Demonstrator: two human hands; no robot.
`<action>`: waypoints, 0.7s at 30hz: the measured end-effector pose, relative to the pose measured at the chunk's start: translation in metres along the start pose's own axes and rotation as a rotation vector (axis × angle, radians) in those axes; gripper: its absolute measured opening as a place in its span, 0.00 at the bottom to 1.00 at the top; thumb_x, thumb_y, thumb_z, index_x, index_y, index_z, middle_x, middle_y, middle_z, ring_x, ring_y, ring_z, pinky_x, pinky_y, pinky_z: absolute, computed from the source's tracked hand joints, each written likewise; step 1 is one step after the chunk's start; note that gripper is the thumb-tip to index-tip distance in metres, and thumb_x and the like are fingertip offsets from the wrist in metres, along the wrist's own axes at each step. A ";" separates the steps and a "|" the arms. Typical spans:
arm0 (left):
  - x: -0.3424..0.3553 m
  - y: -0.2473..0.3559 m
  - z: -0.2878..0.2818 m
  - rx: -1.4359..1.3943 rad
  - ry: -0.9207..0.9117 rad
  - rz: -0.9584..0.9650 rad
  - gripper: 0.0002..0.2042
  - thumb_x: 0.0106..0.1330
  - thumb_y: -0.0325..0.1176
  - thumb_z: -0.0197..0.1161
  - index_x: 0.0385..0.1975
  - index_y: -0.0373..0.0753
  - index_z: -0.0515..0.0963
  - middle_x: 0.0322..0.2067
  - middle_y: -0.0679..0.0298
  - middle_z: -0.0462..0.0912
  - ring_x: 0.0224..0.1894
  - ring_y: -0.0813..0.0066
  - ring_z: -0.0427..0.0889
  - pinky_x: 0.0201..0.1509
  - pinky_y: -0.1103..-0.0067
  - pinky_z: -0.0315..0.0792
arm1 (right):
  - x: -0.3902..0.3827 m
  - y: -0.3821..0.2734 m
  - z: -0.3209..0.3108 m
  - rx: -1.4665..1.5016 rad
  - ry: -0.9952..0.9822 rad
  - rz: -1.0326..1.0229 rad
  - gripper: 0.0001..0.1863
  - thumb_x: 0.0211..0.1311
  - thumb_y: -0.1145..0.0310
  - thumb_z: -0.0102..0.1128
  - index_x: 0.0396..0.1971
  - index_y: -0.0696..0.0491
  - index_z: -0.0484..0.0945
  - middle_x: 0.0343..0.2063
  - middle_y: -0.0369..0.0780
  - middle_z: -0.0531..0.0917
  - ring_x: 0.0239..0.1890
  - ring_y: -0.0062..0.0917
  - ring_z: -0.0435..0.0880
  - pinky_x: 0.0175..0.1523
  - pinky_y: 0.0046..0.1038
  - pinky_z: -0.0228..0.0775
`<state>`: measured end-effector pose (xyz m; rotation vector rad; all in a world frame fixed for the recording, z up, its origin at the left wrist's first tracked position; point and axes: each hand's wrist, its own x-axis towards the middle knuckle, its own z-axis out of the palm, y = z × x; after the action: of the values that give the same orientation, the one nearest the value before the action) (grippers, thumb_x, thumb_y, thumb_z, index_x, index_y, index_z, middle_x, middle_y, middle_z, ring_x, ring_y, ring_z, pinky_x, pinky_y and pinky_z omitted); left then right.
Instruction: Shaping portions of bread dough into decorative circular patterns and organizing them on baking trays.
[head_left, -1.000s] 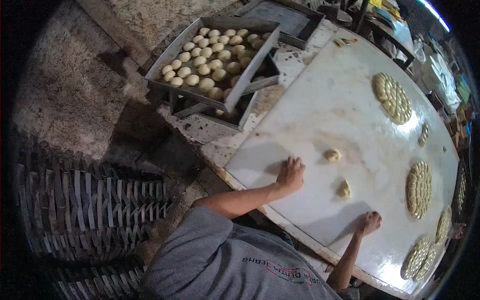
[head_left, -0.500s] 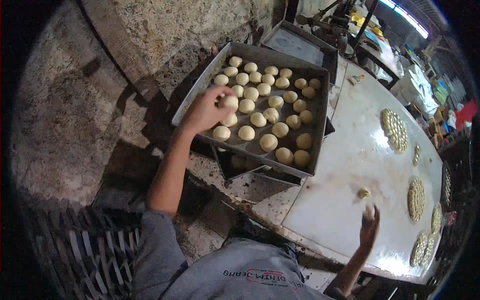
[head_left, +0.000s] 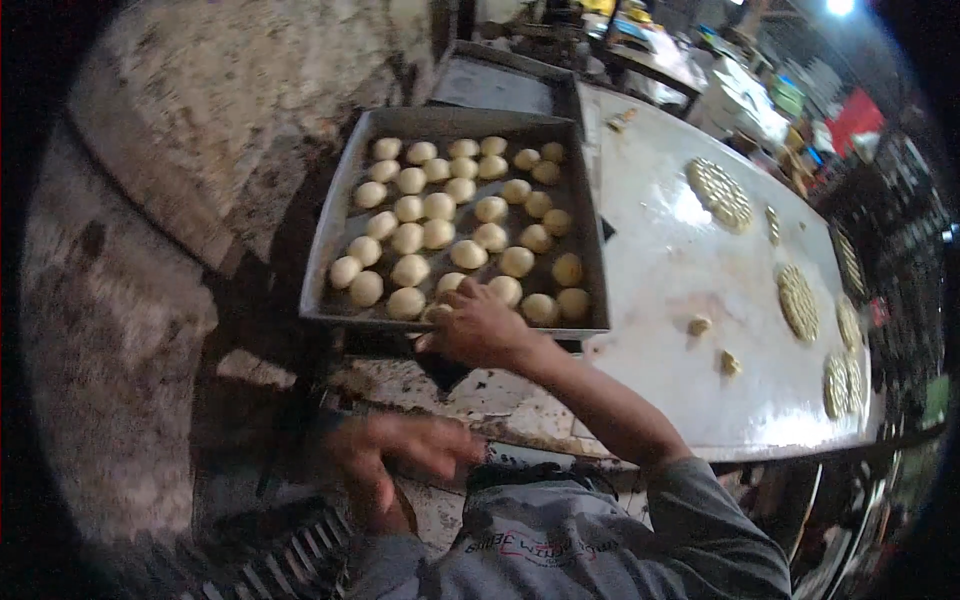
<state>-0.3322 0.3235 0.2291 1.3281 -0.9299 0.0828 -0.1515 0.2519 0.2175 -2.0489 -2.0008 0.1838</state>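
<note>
A deep metal tray [head_left: 592,270] holds several round dough balls [head_left: 438,206] in loose rows. Over the tray's near rim reaches my right hand [head_left: 482,328], its fingers closed around a pale dough ball [head_left: 439,313] in the front row; the fingers partly cover it. My left hand [head_left: 405,450], smeared by motion, hangs in front of my body below the tray. Its fingers look stretched out, with nothing visible in them. Two small dough lumps, one [head_left: 699,325] farther and one [head_left: 731,363] nearer, lie on the pale tabletop [head_left: 650,390] to the right.
Farther right on the tabletop lie several flat patterned dough rounds [head_left: 719,194] and a short twisted piece [head_left: 773,225]. A brush [head_left: 620,120] rests near the far left corner. Another tray [head_left: 495,85] stands behind. A rough wall [head_left: 200,130] borders the left.
My left hand has left the dough balls and dropped toward my body. My right hand has crossed from the tabletop to the tray's near rim. A second dough lump now shows on the tabletop.
</note>
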 end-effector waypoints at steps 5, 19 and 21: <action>-0.042 -0.175 0.087 -0.771 0.374 -0.067 0.29 0.60 0.46 0.59 0.54 0.30 0.65 0.58 0.48 0.62 0.60 0.46 0.61 0.63 0.55 0.50 | -0.060 0.023 -0.028 0.366 0.427 -0.074 0.21 0.58 0.49 0.52 0.40 0.52 0.76 0.50 0.46 0.69 0.52 0.42 0.62 0.57 0.42 0.54; 0.249 -0.504 0.061 1.346 0.501 -0.578 0.49 0.48 0.42 0.70 0.64 0.35 0.42 0.62 0.45 0.52 0.63 0.51 0.54 0.64 0.64 0.51 | -0.472 0.310 0.078 -0.030 0.634 1.169 0.15 0.50 0.64 0.54 0.39 0.49 0.76 0.50 0.43 0.72 0.56 0.38 0.65 0.57 0.40 0.55; 0.302 -0.522 0.073 1.275 0.607 -0.690 0.36 0.51 0.37 0.68 0.60 0.40 0.58 0.55 0.50 0.67 0.56 0.53 0.66 0.60 0.66 0.60 | -0.478 0.301 0.055 0.222 0.738 1.075 0.12 0.49 0.62 0.54 0.32 0.51 0.75 0.36 0.44 0.76 0.39 0.39 0.74 0.45 0.41 0.63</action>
<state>0.1103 -0.0243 0.0012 2.5141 0.2683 0.5738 0.1048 -0.2202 0.0343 -2.3200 -0.3545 -0.1360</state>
